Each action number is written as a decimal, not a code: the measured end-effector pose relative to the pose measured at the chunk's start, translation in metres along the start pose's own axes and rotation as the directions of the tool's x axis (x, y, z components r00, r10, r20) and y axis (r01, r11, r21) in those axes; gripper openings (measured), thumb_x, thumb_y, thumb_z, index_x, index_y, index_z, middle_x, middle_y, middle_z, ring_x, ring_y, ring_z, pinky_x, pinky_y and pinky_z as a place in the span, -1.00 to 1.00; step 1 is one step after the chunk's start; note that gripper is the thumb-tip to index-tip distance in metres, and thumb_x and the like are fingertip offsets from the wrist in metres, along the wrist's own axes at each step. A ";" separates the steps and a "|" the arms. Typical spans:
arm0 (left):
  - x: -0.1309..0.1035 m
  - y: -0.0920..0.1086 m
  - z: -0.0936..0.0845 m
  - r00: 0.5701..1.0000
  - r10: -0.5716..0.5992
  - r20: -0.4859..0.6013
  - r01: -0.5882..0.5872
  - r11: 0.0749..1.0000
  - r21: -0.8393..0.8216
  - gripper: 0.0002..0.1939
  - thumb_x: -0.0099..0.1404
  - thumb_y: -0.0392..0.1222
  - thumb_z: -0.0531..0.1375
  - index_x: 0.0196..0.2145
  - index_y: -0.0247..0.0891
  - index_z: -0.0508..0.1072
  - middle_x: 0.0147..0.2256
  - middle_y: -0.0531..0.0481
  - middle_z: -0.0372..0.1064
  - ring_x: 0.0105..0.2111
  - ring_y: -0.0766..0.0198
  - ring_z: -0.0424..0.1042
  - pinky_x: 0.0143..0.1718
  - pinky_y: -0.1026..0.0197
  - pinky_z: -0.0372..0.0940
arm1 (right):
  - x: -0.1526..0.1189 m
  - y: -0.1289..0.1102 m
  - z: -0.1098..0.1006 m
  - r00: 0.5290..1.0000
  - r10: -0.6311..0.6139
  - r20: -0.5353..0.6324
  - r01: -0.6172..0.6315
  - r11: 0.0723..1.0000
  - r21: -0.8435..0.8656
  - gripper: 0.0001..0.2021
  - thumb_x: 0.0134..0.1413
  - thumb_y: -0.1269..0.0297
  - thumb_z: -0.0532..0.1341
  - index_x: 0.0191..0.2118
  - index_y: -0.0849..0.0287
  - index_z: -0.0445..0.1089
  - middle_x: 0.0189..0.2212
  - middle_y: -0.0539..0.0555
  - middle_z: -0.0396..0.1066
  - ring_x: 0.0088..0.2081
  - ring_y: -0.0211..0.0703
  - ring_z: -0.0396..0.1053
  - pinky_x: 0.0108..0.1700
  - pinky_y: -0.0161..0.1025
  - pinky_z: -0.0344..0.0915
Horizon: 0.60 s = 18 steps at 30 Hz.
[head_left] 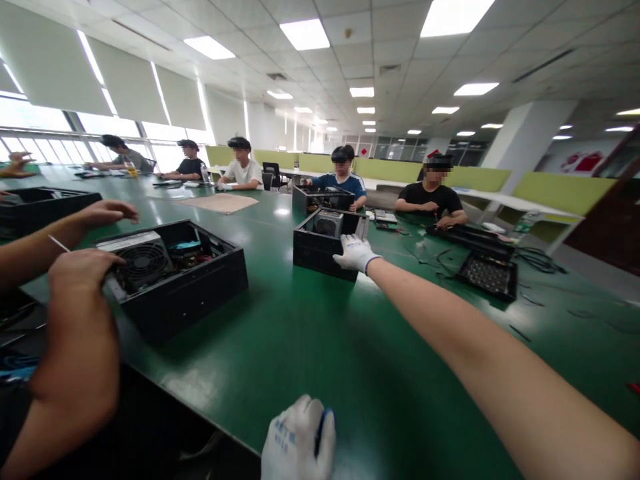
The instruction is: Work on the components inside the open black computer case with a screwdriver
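Note:
My right hand (356,253), in a white glove, reaches far forward and grips the near right edge of an open black computer case (320,250). Its fingers lie over the rim, with the thumb against the outer wall. A power supply (327,225) shows inside that case. My left hand (299,439), gloved too, is low at the table's near edge with its fingers curled. A dark, blue-edged bit shows beside its thumb, too little to name.
At left, a co-worker's bare hands (87,267) are at another open computer case (190,293). Behind mine stands a further case (325,199). A black perforated panel (487,275) and cables (540,260) lie at right on the green table (300,340). Several people sit across.

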<state>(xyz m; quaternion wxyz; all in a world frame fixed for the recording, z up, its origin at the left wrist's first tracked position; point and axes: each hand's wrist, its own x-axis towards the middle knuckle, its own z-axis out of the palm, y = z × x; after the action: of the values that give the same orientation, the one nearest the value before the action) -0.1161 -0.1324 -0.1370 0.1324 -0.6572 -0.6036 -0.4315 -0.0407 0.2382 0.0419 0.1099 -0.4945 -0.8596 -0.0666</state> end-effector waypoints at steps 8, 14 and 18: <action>-0.001 -0.006 -0.002 0.999 0.007 0.049 -0.006 1.000 -0.018 -0.91 0.50 -0.22 0.09 -0.22 -0.18 0.35 -0.40 0.02 0.36 -0.46 0.22 0.46 -0.39 0.17 0.31 | 0.024 0.014 0.009 0.996 0.079 0.036 -0.071 0.980 -0.184 -0.59 0.34 0.10 0.28 0.20 0.17 0.38 0.15 0.18 0.41 0.06 0.02 0.46 0.06 0.09 0.46; 0.001 -0.007 -0.001 0.993 -0.016 0.119 0.018 1.000 -0.018 -0.84 0.49 -0.23 0.09 -0.31 -0.16 0.32 -0.45 0.05 0.30 -0.49 0.25 0.41 -0.42 0.19 0.25 | 0.022 0.015 -0.001 0.996 0.034 0.080 -0.017 0.978 -0.210 -0.60 0.35 0.10 0.27 0.19 0.16 0.39 0.14 0.18 0.41 0.05 0.01 0.46 0.06 0.08 0.47; 0.002 -0.004 -0.001 0.996 -0.028 0.086 0.031 0.999 -0.032 -0.83 0.51 -0.23 0.07 -0.31 -0.17 0.32 -0.45 0.05 0.29 -0.49 0.25 0.41 -0.41 0.19 0.26 | 0.014 0.010 -0.009 0.996 0.011 0.088 0.008 0.978 -0.208 -0.60 0.35 0.11 0.27 0.19 0.16 0.39 0.14 0.18 0.41 0.04 0.00 0.46 0.05 0.07 0.47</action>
<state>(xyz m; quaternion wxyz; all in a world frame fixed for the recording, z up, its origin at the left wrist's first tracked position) -0.1209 -0.1306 -0.1360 0.0890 -0.6683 -0.6110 -0.4148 -0.0380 0.2532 0.0540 0.0194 -0.5064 -0.8516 -0.1341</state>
